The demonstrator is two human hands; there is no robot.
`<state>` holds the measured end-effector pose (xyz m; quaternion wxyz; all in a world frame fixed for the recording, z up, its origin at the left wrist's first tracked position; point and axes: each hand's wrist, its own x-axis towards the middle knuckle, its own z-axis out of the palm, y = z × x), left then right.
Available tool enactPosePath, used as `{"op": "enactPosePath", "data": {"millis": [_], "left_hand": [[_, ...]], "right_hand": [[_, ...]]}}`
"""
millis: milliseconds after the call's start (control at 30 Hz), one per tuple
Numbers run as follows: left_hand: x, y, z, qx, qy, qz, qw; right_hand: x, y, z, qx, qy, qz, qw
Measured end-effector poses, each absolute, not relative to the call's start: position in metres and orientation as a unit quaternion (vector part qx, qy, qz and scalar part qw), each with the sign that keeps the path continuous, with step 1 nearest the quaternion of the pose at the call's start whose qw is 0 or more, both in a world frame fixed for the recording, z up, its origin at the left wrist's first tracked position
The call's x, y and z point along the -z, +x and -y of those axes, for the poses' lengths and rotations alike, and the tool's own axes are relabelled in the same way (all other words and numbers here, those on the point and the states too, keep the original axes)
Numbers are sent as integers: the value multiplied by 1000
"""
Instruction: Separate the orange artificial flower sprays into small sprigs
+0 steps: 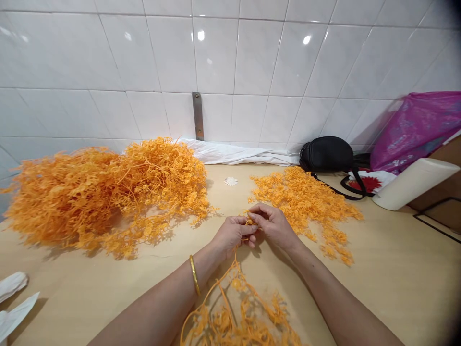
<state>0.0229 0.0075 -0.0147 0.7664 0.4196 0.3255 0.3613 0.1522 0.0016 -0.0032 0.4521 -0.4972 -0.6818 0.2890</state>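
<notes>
An orange artificial plant sprig (236, 283) hangs from my left hand (234, 234) down toward the bottom of the view, its thin stem between the fingers. My right hand (272, 225) meets the left over the table, thumb and forefinger pinched on a small orange piece at the sprig's end. The fingers partly hide that piece. A large heap of bushy orange sprigs (108, 192) lies to the left of my hands. Just right of my right hand, small loose orange pieces (306, 202) are spread in a flatter pile.
Behind the piles, a white cloth (241, 154) runs along the tiled wall. A small white fan-shaped piece (231, 181) lies mid-table. At the right are a black bag (327, 154), a cream cylinder (414, 184) and a purple plastic bag (419, 127). White scraps (14, 307) lie at the left edge.
</notes>
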Motion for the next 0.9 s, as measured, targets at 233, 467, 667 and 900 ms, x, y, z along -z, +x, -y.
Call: {"op": "enactPosePath", "data": {"millis": [233, 467, 667, 900], "left_hand": [[15, 20, -9, -351, 430, -324, 766], [16, 22, -10, -365, 443, -326, 751], [18, 23, -8, -363, 452, -320, 749], [14, 26, -6, -360, 449, -354, 737]], "right_hand": [[9, 163, -11, -279, -544, 604, 511], [3, 163, -8, -475, -503, 507, 514], [0, 158, -2, -499, -466, 573, 454], [14, 158, -12, -324, -544, 536, 559]]}}
